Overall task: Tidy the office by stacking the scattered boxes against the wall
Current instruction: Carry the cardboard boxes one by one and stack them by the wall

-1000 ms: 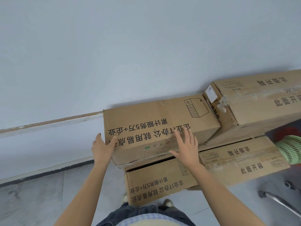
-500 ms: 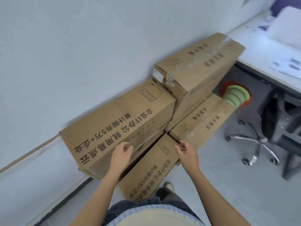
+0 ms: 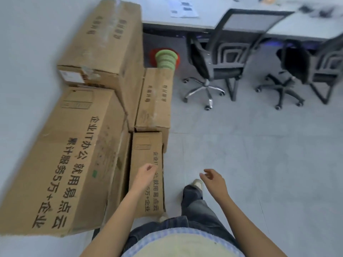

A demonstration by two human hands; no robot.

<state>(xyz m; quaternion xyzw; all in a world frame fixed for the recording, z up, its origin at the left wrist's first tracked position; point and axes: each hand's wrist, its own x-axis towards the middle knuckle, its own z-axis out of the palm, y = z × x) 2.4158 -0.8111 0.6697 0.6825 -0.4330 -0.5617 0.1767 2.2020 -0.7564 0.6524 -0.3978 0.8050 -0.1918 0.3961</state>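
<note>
Cardboard boxes stand stacked along the white wall on the left. A large printed box (image 3: pixel 61 156) lies on top at the near end, and another large box (image 3: pixel 104 43) sits on top further along. Two lower boxes stand on the floor beside them, the near one (image 3: pixel 148 175) and the far one (image 3: pixel 156 101). My left hand (image 3: pixel 145 175) hangs over the near floor box with loosely curled fingers and holds nothing. My right hand (image 3: pixel 213 179) hovers over the bare floor, fingers relaxed, also holding nothing.
Two wheeled office chairs (image 3: pixel 215 58) (image 3: pixel 304 65) stand at a white desk (image 3: pixel 213 13) carrying papers at the back. A green basket (image 3: pixel 165 59) over something red sits past the far box. Grey tiled floor (image 3: pixel 259 154) spreads to the right. My foot (image 3: pixel 197 183) is on it.
Both hands have come off the top printed box and now hang free. My view has swung right, away from the wall, bringing the chairs and desk into sight.
</note>
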